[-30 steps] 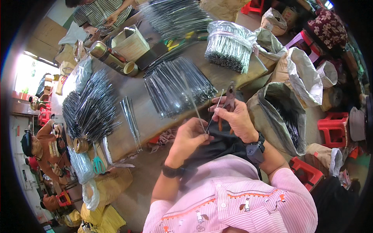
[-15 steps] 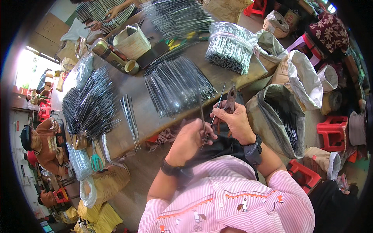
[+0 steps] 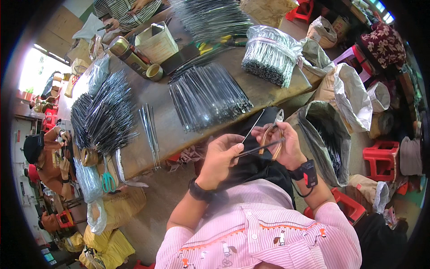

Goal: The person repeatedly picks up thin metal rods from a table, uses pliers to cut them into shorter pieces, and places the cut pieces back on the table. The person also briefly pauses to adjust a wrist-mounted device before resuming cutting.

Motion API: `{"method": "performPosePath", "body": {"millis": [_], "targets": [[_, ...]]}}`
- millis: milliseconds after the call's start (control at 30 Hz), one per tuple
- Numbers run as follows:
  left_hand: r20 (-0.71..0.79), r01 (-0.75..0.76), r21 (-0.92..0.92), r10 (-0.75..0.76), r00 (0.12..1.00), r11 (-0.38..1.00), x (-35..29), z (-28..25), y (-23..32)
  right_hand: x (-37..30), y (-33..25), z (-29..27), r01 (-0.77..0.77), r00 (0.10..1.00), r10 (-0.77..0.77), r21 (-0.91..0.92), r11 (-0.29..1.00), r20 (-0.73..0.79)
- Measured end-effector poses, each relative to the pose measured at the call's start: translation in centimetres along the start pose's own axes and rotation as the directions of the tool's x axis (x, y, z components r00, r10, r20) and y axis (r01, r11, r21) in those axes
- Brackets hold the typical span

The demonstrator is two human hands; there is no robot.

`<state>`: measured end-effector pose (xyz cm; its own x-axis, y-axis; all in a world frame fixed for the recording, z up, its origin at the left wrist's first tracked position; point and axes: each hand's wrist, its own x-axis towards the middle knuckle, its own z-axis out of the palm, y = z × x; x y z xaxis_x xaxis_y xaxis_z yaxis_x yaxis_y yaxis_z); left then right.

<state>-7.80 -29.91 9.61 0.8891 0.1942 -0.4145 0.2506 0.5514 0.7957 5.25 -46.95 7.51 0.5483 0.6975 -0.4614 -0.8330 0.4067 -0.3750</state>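
Note:
My left hand (image 3: 220, 157) is closed in a pinch around thin metal rods. One bright rod (image 3: 254, 125) slants up and away from its fingertips. A darker rod (image 3: 259, 148), slightly blurred, reaches right and passes across the pliers' handles. My right hand (image 3: 289, 147) is closed on a pair of pliers (image 3: 267, 134) with orange-brown handles, their metal head pointing up and away. Both hands are above my lap, just off the table's near edge. A wide bundle of dark metal rods (image 3: 208, 98) lies on the table beyond them.
The wooden table (image 3: 156, 96) carries another dark rod heap (image 3: 105, 114), a few separate rods (image 3: 149, 130), a wrapped bundle (image 3: 270, 58), and a thermos (image 3: 127, 56). Teal scissors (image 3: 108, 181) hang at its edge. An open sack (image 3: 309, 134) stands to my right. Across the table sits another person (image 3: 130, 15).
The rod in my left hand has swung from upright to pointing right. My right hand has moved slightly right and down with the pliers, and the bright rod now extends from my left fingertips.

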Motion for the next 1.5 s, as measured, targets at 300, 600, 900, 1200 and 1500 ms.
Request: {"method": "performPosePath", "body": {"millis": [300,600,900,1200,1500], "targets": [[0.031,-0.414,0.545,0.476,0.879,0.729,-0.1,1.5,-0.2,-3.6,-0.6,-2.0,-0.114,0.968,0.235,-0.684,0.721,0.086],[0.090,-0.480,0.626,0.554,0.828,0.615,-0.1,1.6,-0.2,-3.4,-0.6,-1.5,0.356,0.924,-0.075,-0.915,-0.187,0.375],[0.034,-0.365,0.508,0.405,0.914,0.780,-0.6,2.2,-0.1,-3.9,-1.2,-0.9,0.317,0.917,-0.145,-0.898,-0.304,0.373],[0.031,-0.348,0.835,0.595,0.803,0.426,-2.4,1.1,1.5,-2.5,-0.7,0.0,0.293,0.931,-0.121,-0.902,-0.318,0.345],[-0.169,-0.174,0.921,0.758,0.630,0.350,-4.0,-5.9,1.6,0.1,1.5,2.1,0.320,0.944,-0.023,-0.930,-0.183,0.329]]}}
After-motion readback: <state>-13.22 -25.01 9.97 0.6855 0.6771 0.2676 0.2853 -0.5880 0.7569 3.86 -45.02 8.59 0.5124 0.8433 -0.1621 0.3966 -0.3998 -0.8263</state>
